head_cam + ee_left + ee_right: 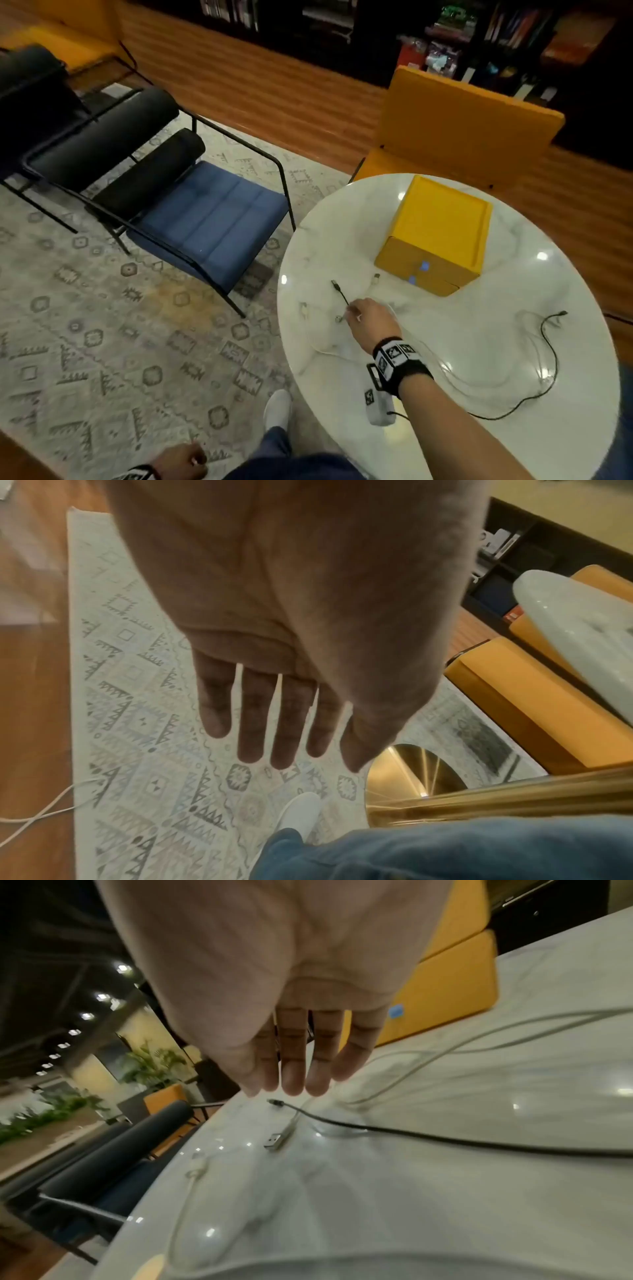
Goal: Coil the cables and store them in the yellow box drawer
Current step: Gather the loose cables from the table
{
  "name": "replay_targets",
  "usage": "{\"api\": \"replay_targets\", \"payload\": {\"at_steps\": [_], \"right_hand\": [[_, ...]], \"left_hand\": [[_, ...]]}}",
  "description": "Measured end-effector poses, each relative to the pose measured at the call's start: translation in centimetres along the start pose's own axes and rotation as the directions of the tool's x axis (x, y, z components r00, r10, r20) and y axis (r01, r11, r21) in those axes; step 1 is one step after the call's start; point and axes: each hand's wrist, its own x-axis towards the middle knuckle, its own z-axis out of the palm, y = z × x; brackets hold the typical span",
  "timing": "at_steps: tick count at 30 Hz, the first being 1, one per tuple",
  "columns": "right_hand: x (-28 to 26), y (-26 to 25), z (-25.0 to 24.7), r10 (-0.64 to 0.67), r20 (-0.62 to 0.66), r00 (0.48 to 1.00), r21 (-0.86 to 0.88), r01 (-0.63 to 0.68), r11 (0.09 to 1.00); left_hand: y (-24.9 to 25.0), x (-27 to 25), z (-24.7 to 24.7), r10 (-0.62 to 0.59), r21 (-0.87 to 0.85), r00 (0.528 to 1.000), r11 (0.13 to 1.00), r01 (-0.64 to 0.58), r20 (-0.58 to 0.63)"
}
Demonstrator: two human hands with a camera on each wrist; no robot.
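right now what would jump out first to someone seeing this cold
The yellow box stands out, sitting closed toward the far side of the round white marble table. In front of it, the right hand reaches with straight fingers over the near end of a black cable, among loose white cables.

A lounge: armchairs (205, 219), patterned rug (102, 325), bookshelves (479, 34), marble table (479, 342).

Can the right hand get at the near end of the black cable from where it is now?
Probably yes. The right hand hovers open just above the black cable end on the marble table; only thin white cables lie beside it, nothing covers it.
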Motion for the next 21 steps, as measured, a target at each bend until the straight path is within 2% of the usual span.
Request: {"api": "replay_targets", "payload": {"at_steps": [2, 4, 6, 8, 10, 13, 15, 17, 19, 21], "right_hand": [[2.6, -1.0, 0.4, 0.089, 0.018, 0.996, -0.046, -0.088, 0.995], [4.6, -1.4, 0.7, 0.169, 0.034, 0.985, -0.085, -0.166, 0.982], [5.6, -1.1, 1.5, 0.201, 0.029, 0.979, -0.147, -0.195, 0.970], [5.9, -0.7, 2.1, 0.166, -0.035, 0.986, -0.180, -0.169, 0.969], [5.4, -1.2, 1.5, 0.139, -0.119, 0.983, -0.117, -0.153, 0.981], [2.9, -2.2, -0.3, 0.154, -0.207, 0.966, 0.118, -0.132, 0.984], [0.2, -3.4, -1.7, 0.143, -0.261, 0.955, 0.277, -0.068, 0.959], [-2.5, -5.1, -3.0, 0.092, -0.328, 0.940, 0.348, 0.030, 0.937], [-4.5, -6.9, -3.9, 0.052, -0.368, 0.929, 0.375, 0.097, 0.922], [-5.3, -8.0, -4.0, 0.025, -0.388, 0.921, 0.362, 0.128, 0.923]], "left_hand": [[-2.0, -0.2, -0.1, 0.012, -0.039, 0.999, 0.999, -0.010, 0.052], [-3.0, -1.0, -0.4, -0.073, -0.083, 0.995, 0.994, 0.078, 0.063], [-2.6, -2.9, -1.7, -0.031, -0.083, 0.998, 0.996, 0.035, 0.046], [-2.3, -3.4, -3.6, 0.027, -0.063, 0.999, 0.998, -0.029, -0.026], [-1.0, -3.5, -6.1, 0.114, -0.086, 0.991, 0.989, -0.120, -0.075], [2.9, -3.4, -11.6, 0.232, -0.080, 0.959, 0.966, -0.247, -0.162], [7.2, -4.1, -15.9, 0.345, -0.058, 0.900, 0.926, -0.373, -0.266], [12.2, -5.5, -19.8, 0.477, -0.086, 0.802, 0.839, -0.538, -0.359], [17.0, -7.3, -22.2, 0.599, -0.133, 0.702, 0.716, -0.685, -0.385], [20.7, -8.2, -23.1, 0.686, -0.176, 0.633, 0.616, -0.768, -0.358]]}}
